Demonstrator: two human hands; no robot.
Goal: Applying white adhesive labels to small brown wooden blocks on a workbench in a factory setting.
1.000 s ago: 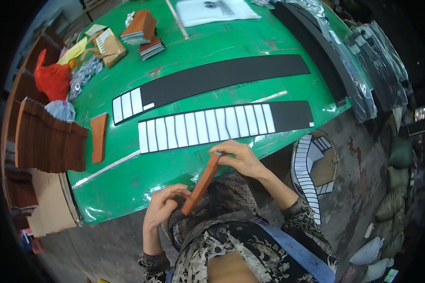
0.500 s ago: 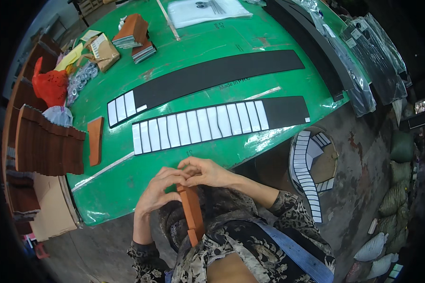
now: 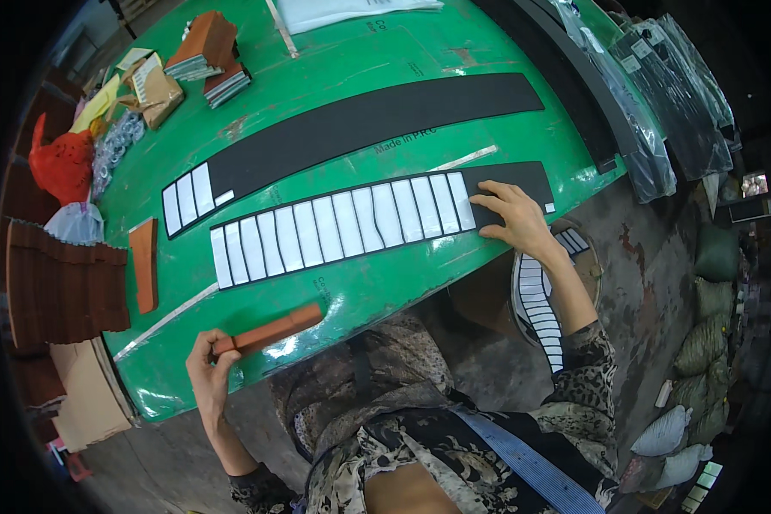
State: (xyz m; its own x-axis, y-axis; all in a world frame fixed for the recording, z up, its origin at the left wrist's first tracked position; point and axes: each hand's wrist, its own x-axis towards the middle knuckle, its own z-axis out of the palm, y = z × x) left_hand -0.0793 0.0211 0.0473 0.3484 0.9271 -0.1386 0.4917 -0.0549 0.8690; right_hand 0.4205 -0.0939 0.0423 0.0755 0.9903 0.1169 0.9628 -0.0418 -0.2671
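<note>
My left hand [image 3: 207, 360], at the table's near edge, pinches one end of a long orange-brown piece [image 3: 270, 330] with a stepped outline. The piece points to the right over the green table. My right hand [image 3: 516, 218] reaches over the right part of a black strip [image 3: 522, 178] with its fingers apart. Its fingertips are at the last of a row of white rectangular patches [image 3: 343, 224] on that strip. Whether they press on the patch or hover just above it, I cannot tell. Behind lies a longer black strip [image 3: 360, 120] with a few white patches at its left end.
On the green table [image 3: 385, 287], a brown piece [image 3: 144, 265] lies at left beside a tall brown stack [image 3: 64, 283]. Farther back are brown blocks [image 3: 201, 47], a red bag [image 3: 62, 163] and clear plastic. A round bin [image 3: 598, 270] with patched strips stands on the floor at right.
My hands have parted from the brown piece held in front of my body. The left has carried it left over the table edge; the right has let go and moved to the black strip.
</note>
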